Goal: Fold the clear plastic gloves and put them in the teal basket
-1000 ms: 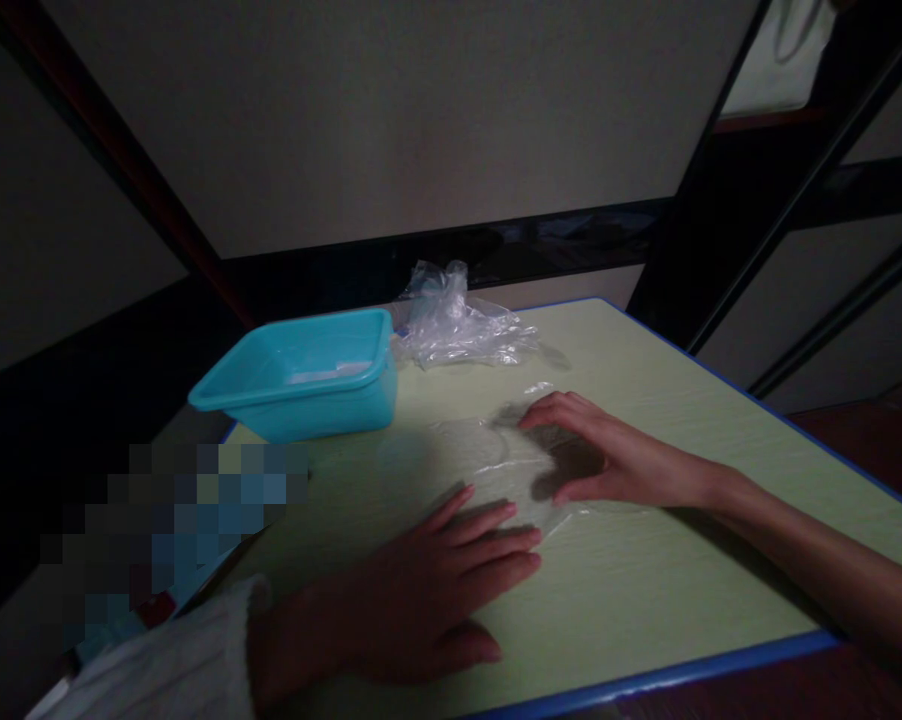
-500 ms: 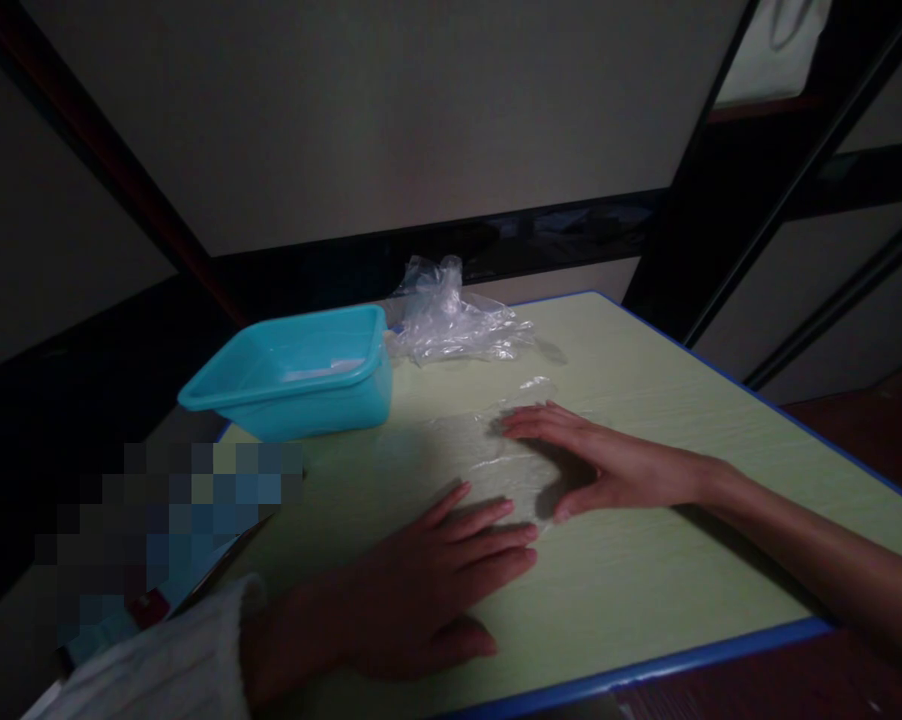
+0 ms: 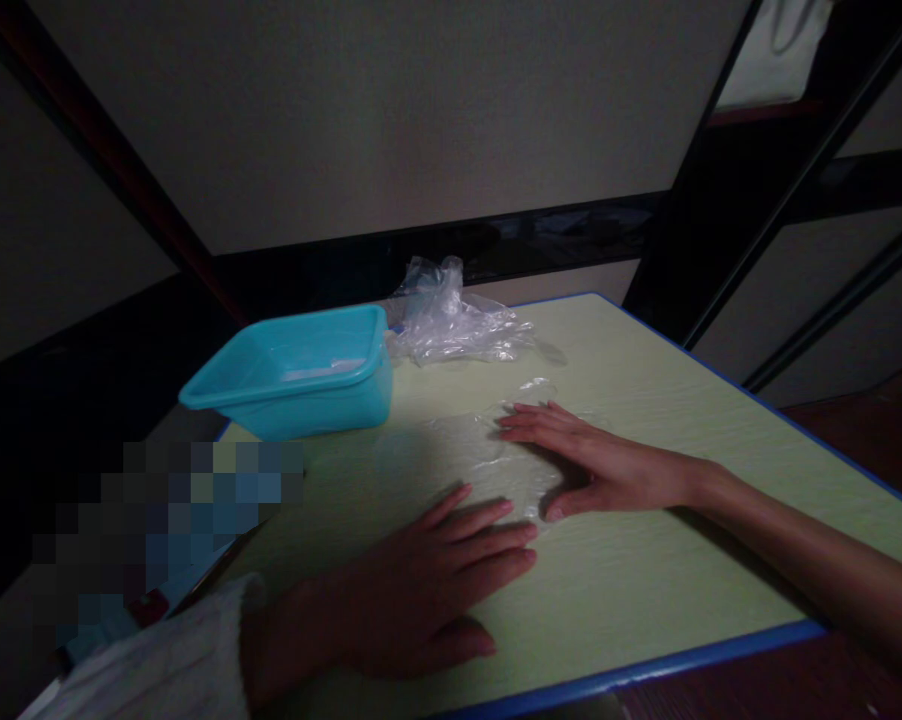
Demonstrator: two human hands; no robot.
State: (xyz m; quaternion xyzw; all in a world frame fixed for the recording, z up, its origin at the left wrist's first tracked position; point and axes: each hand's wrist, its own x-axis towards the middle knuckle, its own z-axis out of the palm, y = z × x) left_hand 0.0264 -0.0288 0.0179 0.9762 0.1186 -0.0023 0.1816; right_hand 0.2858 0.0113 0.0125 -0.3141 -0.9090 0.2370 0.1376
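Note:
A thin, clear plastic bag (image 3: 481,455) lies flattened on the pale green table (image 3: 683,540), its wrinkles catching the light. My left hand (image 3: 428,585) rests palm down along the bag's near side, fingers spread. Over the bag's right part, my right hand (image 3: 608,465) is arched with thumb and fingers apart; its fingertips are at the plastic, but firm contact cannot be made out. Neither hand grasps anything. Part of the bag is hidden under the right hand.
A turquoise plastic basin (image 3: 316,395) with something white inside stands at the table's left edge. Beside it is a crumpled heap of clear plastic bags (image 3: 466,325). Panelled cabinet doors (image 3: 421,130) rise behind the table. Blurred-out items lie at the lower left.
My right hand has shifted very slightly to the left over the bag. The left hand, basin and heap of bags stay where they were.

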